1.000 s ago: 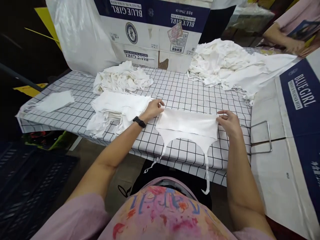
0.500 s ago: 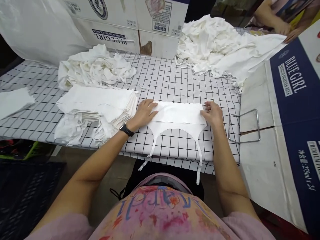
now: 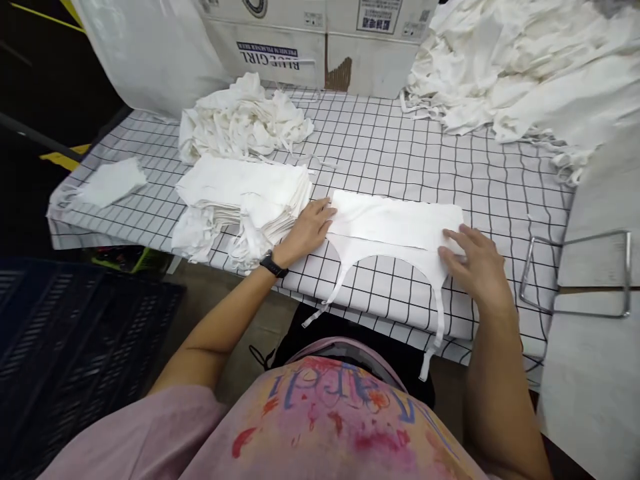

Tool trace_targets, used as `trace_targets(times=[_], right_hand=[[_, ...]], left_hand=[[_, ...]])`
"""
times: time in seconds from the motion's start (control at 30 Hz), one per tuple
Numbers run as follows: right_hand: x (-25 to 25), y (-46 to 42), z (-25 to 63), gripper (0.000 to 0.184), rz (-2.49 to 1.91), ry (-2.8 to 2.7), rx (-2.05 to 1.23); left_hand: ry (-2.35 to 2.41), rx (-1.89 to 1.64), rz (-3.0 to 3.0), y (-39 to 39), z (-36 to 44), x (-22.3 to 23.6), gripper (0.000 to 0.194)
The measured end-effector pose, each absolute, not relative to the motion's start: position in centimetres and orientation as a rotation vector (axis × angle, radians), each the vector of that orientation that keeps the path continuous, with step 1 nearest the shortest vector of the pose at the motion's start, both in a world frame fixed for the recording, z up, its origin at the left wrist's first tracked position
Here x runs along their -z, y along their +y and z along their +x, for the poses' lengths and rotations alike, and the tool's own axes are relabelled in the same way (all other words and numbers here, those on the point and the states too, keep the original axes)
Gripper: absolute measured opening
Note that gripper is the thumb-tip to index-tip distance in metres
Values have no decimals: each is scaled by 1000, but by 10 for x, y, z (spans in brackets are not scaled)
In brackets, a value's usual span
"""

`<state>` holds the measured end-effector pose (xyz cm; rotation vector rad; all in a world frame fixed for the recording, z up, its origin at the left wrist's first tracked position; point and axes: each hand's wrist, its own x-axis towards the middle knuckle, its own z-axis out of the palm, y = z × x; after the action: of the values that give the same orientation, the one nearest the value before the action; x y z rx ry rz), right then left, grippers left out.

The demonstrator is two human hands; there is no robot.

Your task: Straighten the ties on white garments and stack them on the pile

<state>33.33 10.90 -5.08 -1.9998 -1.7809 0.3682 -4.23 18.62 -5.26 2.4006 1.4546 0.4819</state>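
A white strappy camisole top (image 3: pixel 395 223) lies flat on the checked cloth before me, its wide band away from me. Its two thin straps hang towards my lap over the table's front edge. My left hand (image 3: pixel 311 230), with a dark watch on the wrist, rests on the top's left end, fingers stretched out. At the right end, my right hand (image 3: pixel 477 263) touches the fabric with its fingers apart. Just left of my left hand is a neat stack of folded white tops (image 3: pixel 245 183), their straps bunched at the near side.
Behind the stack sits a crumpled white heap (image 3: pixel 240 120); a bigger white garment pile (image 3: pixel 530 73) fills the back right. A single white piece (image 3: pixel 113 182) lies far left. Cardboard (image 3: pixel 280 67) stands behind. A bent metal wire frame (image 3: pixel 627 273) is at right, a dark crate (image 3: pixel 75 333) at lower left.
My view has turned left and closer, so things appear further right. The right hand's fingers have spread and lie lower on the top's right end. My left hand stays at the left end.
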Motion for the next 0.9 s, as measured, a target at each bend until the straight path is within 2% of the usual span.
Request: trace_targets(times=[0.13, 0.27, 0.37, 0.53, 0.63, 0.9], right_hand=[[55, 88, 328, 41, -1999, -1682, -229], [38, 57, 306, 35, -1873, -1632, -151], [24, 22, 286, 29, -1846, -1509, -198], [26, -35, 271, 29, -1922, -1148, -412], [35, -54, 272, 33, -1985, -1027, -463], [42, -80, 280, 39, -2154, -972, -597]], left_hand=[[1508, -471, 2430, 181, -37, 48, 36], [1412, -397, 2441, 171, -34, 42, 39], [1378, -299, 2412, 165, -35, 41, 39], [1410, -468, 2407, 153, -20, 44, 38], [1182, -492, 2517, 138, 11, 39, 39], [449, -260, 2712, 91, 97, 34, 60]])
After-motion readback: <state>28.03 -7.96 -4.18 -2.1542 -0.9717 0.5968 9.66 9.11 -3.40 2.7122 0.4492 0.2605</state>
